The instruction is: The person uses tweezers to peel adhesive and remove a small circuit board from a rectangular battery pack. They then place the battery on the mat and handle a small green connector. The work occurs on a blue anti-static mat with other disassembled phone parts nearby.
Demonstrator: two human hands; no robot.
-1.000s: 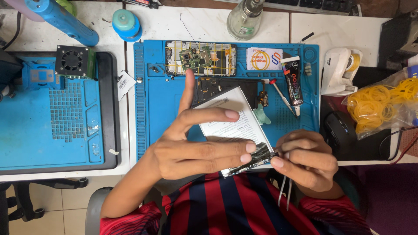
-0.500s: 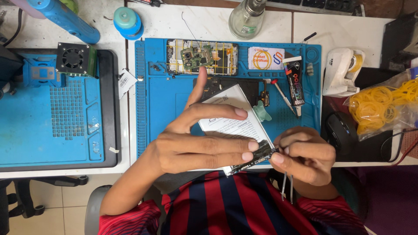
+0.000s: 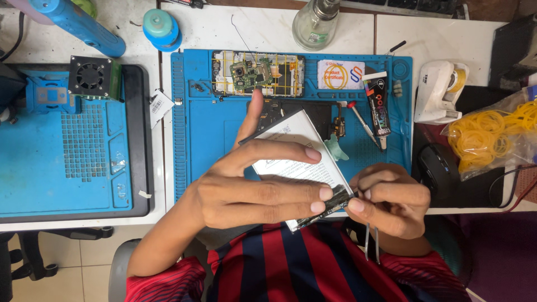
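Both hands [image 3: 263,190] [image 3: 389,198] (mat's [image 3: 207,140] near edge) on battery [image 3: 299,154].

Phone repair workbench, small electronics workshop. Blue silicone repair mat [image 3: 201,134] on white table [image 3: 447,45]; opened phone with bare circuit board [image 3: 257,72] at far edge; adhesive tube [image 3: 376,105], glass solvent bottle [image 3: 316,22], tape dispenser [image 3: 439,92], blue heating plate with fan [image 3: 89,78] left.
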